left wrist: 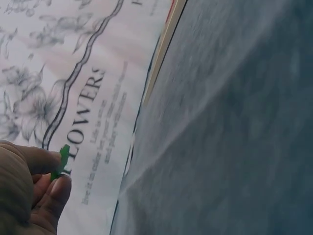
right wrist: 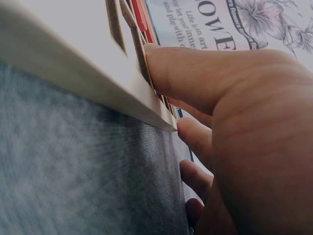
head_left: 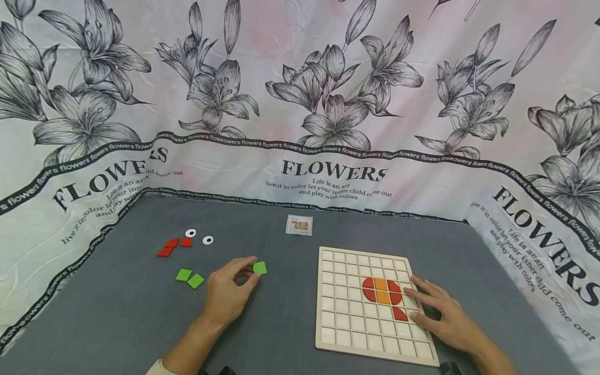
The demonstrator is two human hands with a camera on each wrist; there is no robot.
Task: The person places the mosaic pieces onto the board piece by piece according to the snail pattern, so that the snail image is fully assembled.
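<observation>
My left hand (head_left: 229, 291) pinches a green square tile (head_left: 260, 267) between thumb and fingertips, above the table left of the board. In the left wrist view the green tile (left wrist: 60, 162) shows edge-on at the fingertips. A wooden grid board (head_left: 342, 323) lies on the right, with red and orange pieces (head_left: 382, 290) forming a rounded shape and a red piece (head_left: 400, 313) below it. My right hand (head_left: 440, 315) rests on the board's right edge with fingers loosely extended. In the right wrist view the thumb (right wrist: 181, 73) lies on the board's top.
Two green tiles (head_left: 184, 275) lie left of my left hand. Several red pieces (head_left: 165, 252) and two white rings with dark centres (head_left: 208, 240) sit farther back. A small picture card (head_left: 299, 225) lies at the table's back, before a flower-print cloth (head_left: 225, 161).
</observation>
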